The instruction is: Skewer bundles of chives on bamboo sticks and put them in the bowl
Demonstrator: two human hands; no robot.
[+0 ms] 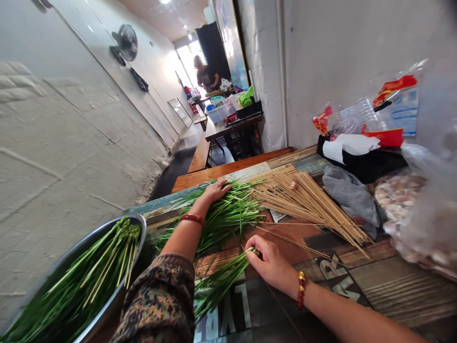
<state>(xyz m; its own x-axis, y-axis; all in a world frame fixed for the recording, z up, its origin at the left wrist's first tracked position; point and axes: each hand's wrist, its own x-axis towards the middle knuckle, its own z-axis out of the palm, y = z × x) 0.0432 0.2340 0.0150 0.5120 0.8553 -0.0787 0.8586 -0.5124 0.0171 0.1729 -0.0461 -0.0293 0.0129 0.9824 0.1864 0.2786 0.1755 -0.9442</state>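
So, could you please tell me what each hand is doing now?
Left hand: resting on the loose greens; whether it grips any cannot be told.
Right hand: closed, holding a small bunch by one end.

Small eatery, tables [233, 126], benches [228, 168], bamboo skewers [317, 200]

1. Shows mixed-plank print and pale letters [246, 302] across the tabletop [389, 286].
2. Bears long green leaves [228, 216], heaped loosely.
3. Carries thin wooden sticks [310, 205] right of the leaves, fanned and overlapping.
4. Holds a crumpled grey cloth or bag [352, 195] beside a clear plastic bag [428, 214].
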